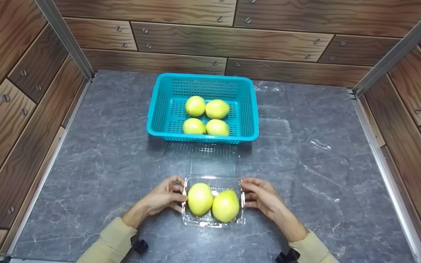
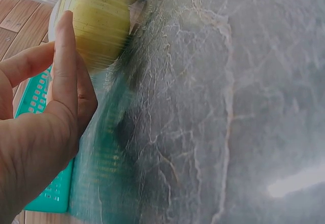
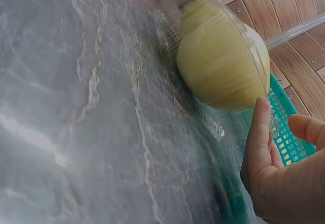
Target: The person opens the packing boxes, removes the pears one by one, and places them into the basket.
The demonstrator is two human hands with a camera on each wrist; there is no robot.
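A clear plastic clamshell box [image 1: 214,223] stands on the table with its lid [image 1: 214,162] laid back toward the basket. Two yellow-green pears, a left one [image 1: 200,199] and a right one [image 1: 226,205], lie side by side in it. My left hand [image 1: 165,195] touches the box's left wall, its fingers fairly straight in the left wrist view. On the opposite wall rests my right hand [image 1: 263,195]. Its fingertips [image 3: 261,107] meet the plastic beside a pear [image 3: 218,61], the thumb standing apart in the right wrist view.
Behind the box, a teal plastic basket [image 1: 203,137] holds several more pears [image 1: 196,106]. Other clear plastic packaging [image 1: 274,128] lies right of the basket. Wood-patterned panels [image 1: 232,40] wall the grey marbled table [image 1: 115,146] at the back and sides.
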